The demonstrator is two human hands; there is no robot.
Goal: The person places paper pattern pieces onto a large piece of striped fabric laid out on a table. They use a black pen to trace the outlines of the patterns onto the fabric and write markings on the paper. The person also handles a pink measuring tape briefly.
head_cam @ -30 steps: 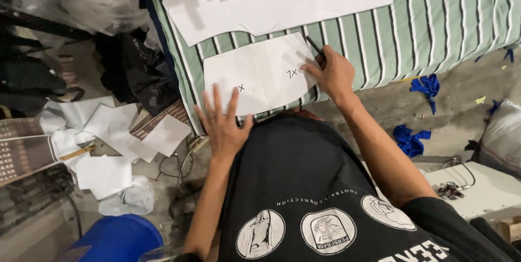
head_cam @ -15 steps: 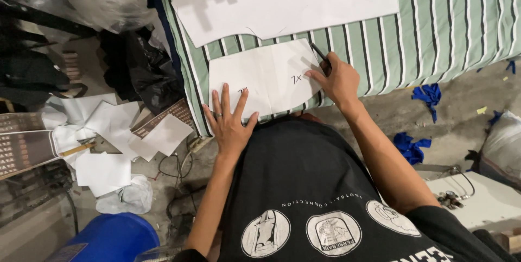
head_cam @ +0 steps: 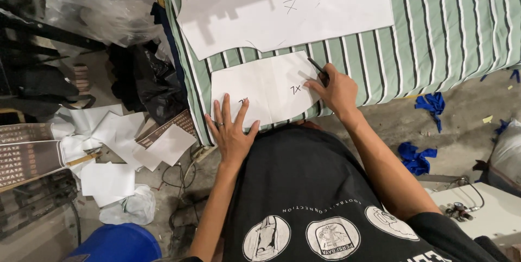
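On the striped cloth covering the bench, as I watched through the head camera, the small paper pattern lay near the front edge, just below a larger paper sheet. My left hand lay flat with fingers spread, pinning the pattern's lower left corner. My right hand was closed around a dark pen, its tip at the pattern's right edge.

Against the pictures from a moment earlier, both hands sat in nearly the same places on the paper; only the view had tipped down a little, bringing more of the bench into sight. I judged the tracing had hardly advanced along that edge.

Paper offcuts lay scattered on the floor to the left, and blue fabric scraps to the right.
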